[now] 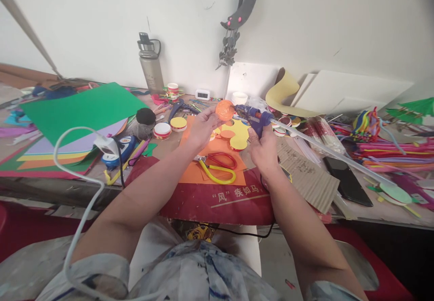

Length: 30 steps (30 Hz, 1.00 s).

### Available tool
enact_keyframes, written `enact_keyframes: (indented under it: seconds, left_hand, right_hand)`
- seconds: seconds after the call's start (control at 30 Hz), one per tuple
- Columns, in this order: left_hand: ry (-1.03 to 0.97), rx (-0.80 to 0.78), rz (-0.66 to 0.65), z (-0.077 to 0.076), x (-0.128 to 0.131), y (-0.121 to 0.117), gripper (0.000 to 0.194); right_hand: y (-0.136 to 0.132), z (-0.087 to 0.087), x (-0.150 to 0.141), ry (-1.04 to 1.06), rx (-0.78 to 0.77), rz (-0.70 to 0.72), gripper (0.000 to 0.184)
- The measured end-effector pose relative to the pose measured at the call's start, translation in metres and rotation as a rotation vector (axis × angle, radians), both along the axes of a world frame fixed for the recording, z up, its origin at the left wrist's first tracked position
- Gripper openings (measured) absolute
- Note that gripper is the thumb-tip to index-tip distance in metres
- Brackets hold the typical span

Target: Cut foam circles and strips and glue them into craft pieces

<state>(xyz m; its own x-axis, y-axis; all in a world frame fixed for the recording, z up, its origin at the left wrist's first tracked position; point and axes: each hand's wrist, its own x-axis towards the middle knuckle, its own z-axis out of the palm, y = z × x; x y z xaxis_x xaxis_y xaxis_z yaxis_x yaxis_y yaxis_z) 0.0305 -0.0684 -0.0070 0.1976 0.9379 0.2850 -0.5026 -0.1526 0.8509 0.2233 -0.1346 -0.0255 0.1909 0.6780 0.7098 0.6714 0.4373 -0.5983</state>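
Note:
My left hand (pixel 202 124) is raised above the table and pinches a round orange paper disc (pixel 224 110) by its edge. My right hand (pixel 262 146) is wrapped round the grip of a blue hot glue gun (pixel 255 115). The gun's nozzle points left and meets the disc's right edge. A long clear glue stick (pixel 325 149) juts from the back of the gun toward the right. Below both hands lie orange paper (pixel 203 170), yellow paper with round cut-outs (pixel 239 134), and scissors with red and yellow handles (pixel 219 165).
A white power cable (pixel 81 188) loops at the left beside a blue tape dispenser (pixel 117 152). Green and coloured paper sheets (pixel 74 111) lie far left. A metal bottle (pixel 151 66) stands at the wall. Pipe cleaners (pixel 383 149), a black phone (pixel 346 179) and corrugated card (pixel 307 174) crowd the right.

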Motion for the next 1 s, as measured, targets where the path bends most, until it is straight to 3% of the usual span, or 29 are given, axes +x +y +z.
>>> enact_keyframes:
  seconds: [0.63,0.9,1.0]
  left_hand:
    - [-0.097,-0.092,0.086,0.010,-0.001,0.001,0.021]
    - [-0.078,-0.111,0.056,0.010,0.004,-0.005,0.015]
    - [-0.087,-0.113,0.044,0.010,0.004,-0.004,0.013]
  right_hand:
    - [-0.005,-0.007,-0.007,-0.052,-0.052,0.027,0.039]
    - [-0.006,-0.010,-0.010,-0.096,-0.127,0.035,0.046]
    - [-0.006,-0.013,-0.010,-0.094,-0.090,0.040,0.046]
